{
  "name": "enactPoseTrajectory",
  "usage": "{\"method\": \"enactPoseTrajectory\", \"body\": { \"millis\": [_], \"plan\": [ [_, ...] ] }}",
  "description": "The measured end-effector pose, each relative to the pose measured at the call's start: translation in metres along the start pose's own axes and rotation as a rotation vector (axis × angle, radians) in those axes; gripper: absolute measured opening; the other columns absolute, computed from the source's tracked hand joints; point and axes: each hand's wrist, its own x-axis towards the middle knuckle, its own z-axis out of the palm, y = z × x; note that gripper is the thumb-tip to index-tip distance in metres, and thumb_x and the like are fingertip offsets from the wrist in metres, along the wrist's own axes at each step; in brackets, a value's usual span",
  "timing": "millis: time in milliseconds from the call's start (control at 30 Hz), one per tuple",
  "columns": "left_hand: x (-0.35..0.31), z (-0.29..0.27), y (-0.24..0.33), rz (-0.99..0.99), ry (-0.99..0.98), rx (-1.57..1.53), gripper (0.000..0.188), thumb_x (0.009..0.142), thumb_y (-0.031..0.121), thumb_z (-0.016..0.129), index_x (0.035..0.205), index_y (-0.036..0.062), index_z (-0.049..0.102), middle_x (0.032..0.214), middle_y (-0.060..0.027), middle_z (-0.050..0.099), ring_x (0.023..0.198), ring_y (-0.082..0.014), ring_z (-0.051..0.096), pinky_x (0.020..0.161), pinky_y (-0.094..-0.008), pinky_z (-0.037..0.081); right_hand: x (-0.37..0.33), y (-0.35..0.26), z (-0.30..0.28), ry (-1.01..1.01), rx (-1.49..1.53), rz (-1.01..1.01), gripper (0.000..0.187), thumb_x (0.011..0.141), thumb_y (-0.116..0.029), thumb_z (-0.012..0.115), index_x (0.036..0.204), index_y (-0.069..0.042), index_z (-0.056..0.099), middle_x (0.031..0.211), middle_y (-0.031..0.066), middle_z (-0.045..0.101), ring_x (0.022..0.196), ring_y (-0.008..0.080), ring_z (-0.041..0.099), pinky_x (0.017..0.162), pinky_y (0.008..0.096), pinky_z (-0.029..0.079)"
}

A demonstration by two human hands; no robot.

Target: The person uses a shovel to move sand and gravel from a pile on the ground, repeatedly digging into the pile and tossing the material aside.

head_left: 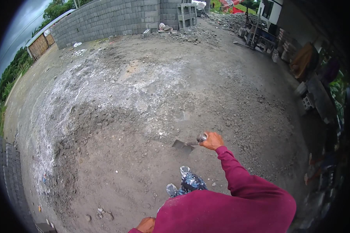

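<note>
My right hand is closed around the upper end of a shovel, out in front of me and slightly to the right. Its dark metal blade points left and down toward the grey ground, just beyond my shoes. The shaft is strongly foreshortened, and I cannot tell whether the blade touches the dirt. Low at the bottom edge, my left hand shows only in part beside my maroon shirt. Its fingers are hidden, and nothing shows in it.
Loose gravelly soil and pale powdery patches spread ahead and left. Stacked grey blocks form a long wall at the back, with more blocks at the left edge. A rubble heap lies far right, near sacks beside a building.
</note>
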Motion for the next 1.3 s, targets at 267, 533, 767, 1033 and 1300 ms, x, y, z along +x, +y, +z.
{"method": "enactPoseTrajectory", "body": {
  "millis": [267, 533, 767, 1033, 1300],
  "plan": [
    [-0.011, -0.063, 0.054, -0.040, -0.216, 0.000, 0.034, 0.068, 0.035, 0.064, 0.074, 0.0012, 0.061, 0.074, -0.0221, 0.062, 0.073, -0.0412, 0.062, 0.059, -0.0470, 0.046, -0.007, -0.026, 0.015, 0.026, 0.180, -0.086, 0.032, 0.061, -0.025, 0.076, 0.088, -0.006, 0.072, 0.079, 0.0144, 0.070, 0.075, 0.0298, 0.067, 0.069, 0.0411, 0.050],
    [-0.066, 0.015, 0.058, -0.249, 0.024, -0.122, 0.029, 0.063, 0.025, 0.071, 0.077, 0.0000, 0.066, 0.077, -0.0183, 0.066, 0.071, -0.0349, 0.062, 0.062, -0.0461, 0.046, 0.094, 0.008, 0.079, -0.125, -0.482, -0.376, 0.039, 0.086, -0.036, 0.059, 0.117, -0.014, 0.065, 0.085, 0.0153, 0.070, 0.080, 0.0213, 0.067, 0.072, 0.0403, 0.053],
    [-0.099, 0.089, 0.119, -0.406, 0.433, -0.290, 0.031, 0.062, 0.027, 0.072, 0.078, 0.0004, 0.067, 0.079, -0.0197, 0.066, 0.073, -0.0346, 0.062, 0.064, -0.0456, 0.046, 0.148, -0.105, 0.098, -0.049, -0.366, -0.380, 0.041, 0.083, -0.043, 0.059, 0.082, -0.005, 0.074, 0.073, 0.0109, 0.068, 0.069, 0.0227, 0.066, 0.061, 0.0399, 0.052],
    [-0.112, 0.116, 0.153, -0.548, 0.517, -0.412, 0.033, 0.065, 0.030, 0.072, 0.078, 0.0011, 0.066, 0.080, -0.0208, 0.065, 0.076, -0.0363, 0.062, 0.066, -0.0460, 0.046, 0.069, -0.210, 0.067, -0.154, -0.498, -0.423, 0.043, 0.083, -0.049, 0.058, 0.099, -0.012, 0.073, 0.098, 0.0141, 0.071, 0.089, 0.0218, 0.069, 0.071, 0.0361, 0.054],
    [-0.112, 0.118, 0.148, -0.502, 0.538, -0.480, 0.030, 0.070, 0.029, 0.069, 0.081, 0.0008, 0.066, 0.083, -0.0212, 0.066, 0.079, -0.0391, 0.061, 0.068, -0.0475, 0.047, 0.077, -0.210, 0.098, -0.183, -0.823, -0.640, 0.034, 0.085, -0.041, 0.058, 0.088, -0.011, 0.074, 0.075, 0.0099, 0.070, 0.069, 0.0214, 0.068, 0.057, 0.0390, 0.052]
  ]
}}
